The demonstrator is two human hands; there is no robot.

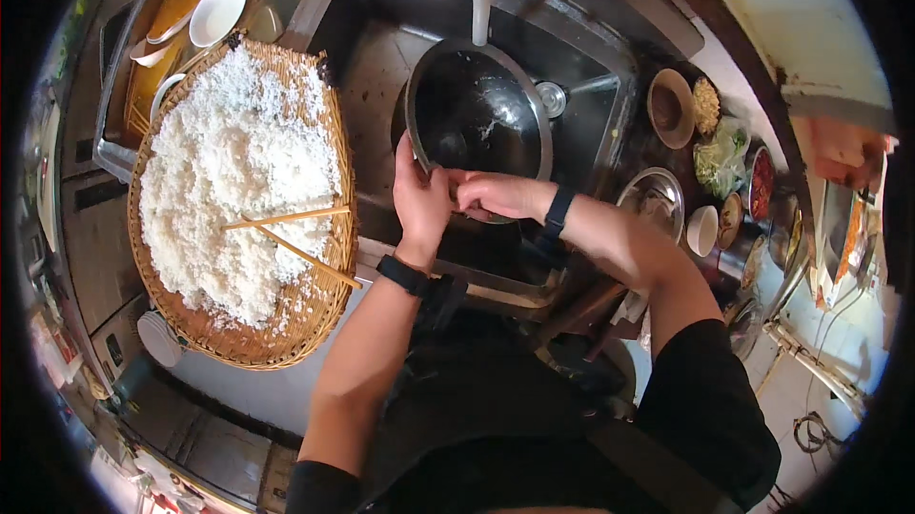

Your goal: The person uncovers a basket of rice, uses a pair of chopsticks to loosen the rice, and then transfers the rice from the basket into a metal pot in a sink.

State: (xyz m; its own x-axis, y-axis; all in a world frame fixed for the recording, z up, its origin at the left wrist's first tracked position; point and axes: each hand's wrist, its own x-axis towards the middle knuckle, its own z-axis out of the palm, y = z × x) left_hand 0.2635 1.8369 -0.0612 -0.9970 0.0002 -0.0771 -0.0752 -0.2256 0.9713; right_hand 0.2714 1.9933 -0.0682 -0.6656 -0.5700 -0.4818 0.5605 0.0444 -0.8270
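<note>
A round dark wok [472,110] with a pale metal rim rests in the steel sink [379,60], its hollow facing me. My left hand [420,203] grips the wok at its near left rim, thumb up along the edge. Over the near rim, my right hand [500,196] is curled, fingertips close to the left hand. Whether those fingers hold the rim or something small is hidden. The tap spout [480,10] points down at the wok's far rim. Light patches shine inside the wok.
Left of the sink, a woven bamboo tray [207,339] carries cooked white rice [229,156] and two wooden chopsticks [307,256]. Behind it, a side basin holds a white bowl [218,13]. Several food bowls stand at right, including a brown bowl [670,110] and metal basin [654,181].
</note>
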